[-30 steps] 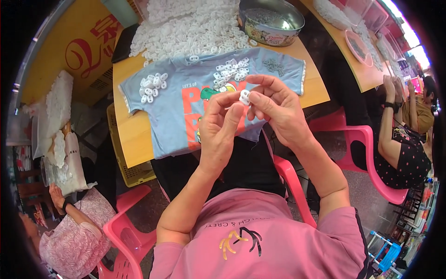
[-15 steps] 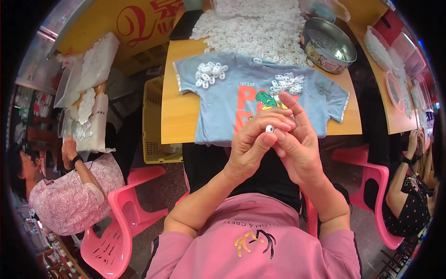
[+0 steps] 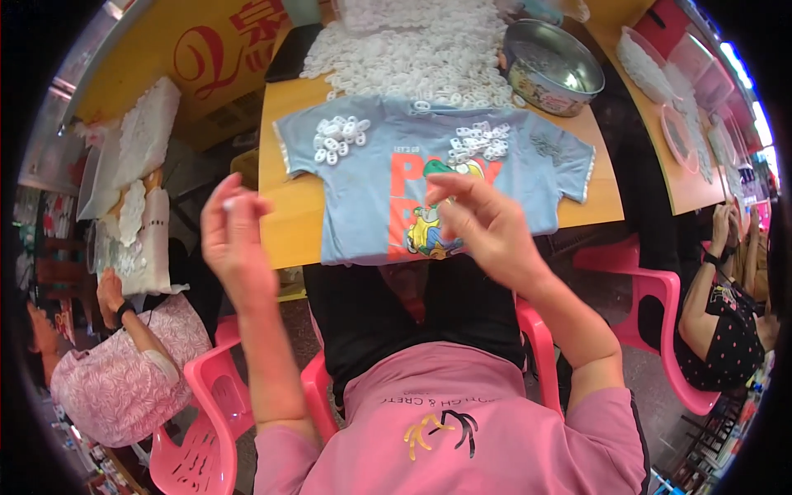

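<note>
My left hand point(image 3: 235, 235) is raised left of the tabletop's near edge, its fingers pinching a small white plastic piece point(image 3: 229, 204). Motion blurs that hand somewhat. Over the lower print of a light blue T-shirt point(image 3: 355, 198) hovers my right hand point(image 3: 491, 235), fingers bent and apart, with nothing visible in them. On the shirt lie a left pile of white oval pieces with holes point(image 3: 338, 139) and a right pile of similar white pieces point(image 3: 480, 141). Small greyish bits point(image 3: 546, 147) rest near the right sleeve. A single white oval piece point(image 3: 421, 106) sits at the collar.
A large heap of white plastic pieces point(image 3: 404, 62) covers the table's far side. Right of it stands a round metal tin point(image 3: 551, 70). Pink chairs point(image 3: 206, 421) flank me. One person point(image 3: 132, 363) works at the left, another point(image 3: 722, 330) at the right.
My hands, together around a white piece before, have moved apart. The left has swung far left with a white piece; the right has shifted slightly left over the shirt. The view has shifted too.
</note>
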{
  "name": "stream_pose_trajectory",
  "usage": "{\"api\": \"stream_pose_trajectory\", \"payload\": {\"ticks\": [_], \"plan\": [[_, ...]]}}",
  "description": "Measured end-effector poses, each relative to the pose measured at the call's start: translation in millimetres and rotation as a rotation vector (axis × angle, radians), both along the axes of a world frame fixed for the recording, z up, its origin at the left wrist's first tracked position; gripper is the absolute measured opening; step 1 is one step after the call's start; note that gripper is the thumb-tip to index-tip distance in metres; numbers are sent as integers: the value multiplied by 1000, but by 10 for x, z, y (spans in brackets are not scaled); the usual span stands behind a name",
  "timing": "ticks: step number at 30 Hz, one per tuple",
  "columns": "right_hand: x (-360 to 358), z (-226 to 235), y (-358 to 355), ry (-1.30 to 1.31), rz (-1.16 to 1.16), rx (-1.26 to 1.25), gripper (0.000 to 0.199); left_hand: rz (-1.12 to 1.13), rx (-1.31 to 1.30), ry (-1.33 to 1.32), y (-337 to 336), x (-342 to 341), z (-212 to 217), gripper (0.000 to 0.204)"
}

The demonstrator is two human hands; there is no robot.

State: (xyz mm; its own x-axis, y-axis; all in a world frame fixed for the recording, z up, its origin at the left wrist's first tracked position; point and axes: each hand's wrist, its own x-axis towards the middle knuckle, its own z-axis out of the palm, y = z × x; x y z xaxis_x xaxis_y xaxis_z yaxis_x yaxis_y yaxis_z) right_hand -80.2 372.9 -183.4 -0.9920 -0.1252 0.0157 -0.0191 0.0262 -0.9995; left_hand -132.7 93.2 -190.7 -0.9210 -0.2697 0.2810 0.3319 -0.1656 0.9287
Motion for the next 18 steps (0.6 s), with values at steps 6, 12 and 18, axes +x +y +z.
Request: {"api": "stream_pose_trajectory", "payload": {"ticks": [6, 12, 18], "plan": [[-406, -253, 743, 314, -270, 573, 13, 283, -201, -344, -1482, -228, -1129, 39], [-606, -295, 687, 470, -219, 781, 14, 394, -424, -528, -1821, -24, -1806, 60], [-746, -291, 638, 530, -206, 980, 14, 403, -428, -293, -1043, 97, -846, 42]]}}
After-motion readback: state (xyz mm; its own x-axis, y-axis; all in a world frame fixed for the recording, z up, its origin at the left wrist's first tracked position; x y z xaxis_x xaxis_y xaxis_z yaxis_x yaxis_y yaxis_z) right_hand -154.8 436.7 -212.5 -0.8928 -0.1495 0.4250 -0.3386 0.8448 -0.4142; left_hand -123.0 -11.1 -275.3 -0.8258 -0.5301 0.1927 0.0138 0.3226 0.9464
